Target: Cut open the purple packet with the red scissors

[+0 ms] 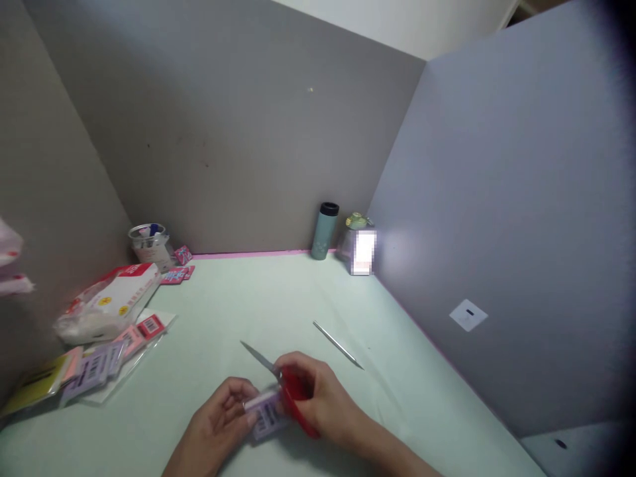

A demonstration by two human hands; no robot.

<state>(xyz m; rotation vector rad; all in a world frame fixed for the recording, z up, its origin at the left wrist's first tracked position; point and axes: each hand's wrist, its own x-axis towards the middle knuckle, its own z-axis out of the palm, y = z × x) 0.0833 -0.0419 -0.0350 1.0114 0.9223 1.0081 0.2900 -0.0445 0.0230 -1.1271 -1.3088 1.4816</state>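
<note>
Near the front of the pale green table, my left hand (218, 422) is closed on a small purple packet (269, 416) with a printed barcode label. My right hand (325, 401) grips a pair of scissors (298, 404) by their red handles. The blades look closed together and point up and to the left, away from me. The red handles overlap the packet's right end, so that end is hidden. Whether my right fingers also touch the packet, I cannot tell. A thin silver craft knife or pen-like tool (338, 344) lies beyond my right hand.
Several barcoded packets (94, 368) lie along the left side, by a white and red plastic package (124, 295). A clear tub (150, 246) stands in the back left corner. A teal tumbler (324, 233) and a green-lidded bottle (348, 242) stand at the back. Grey partitions (238, 146) enclose the table.
</note>
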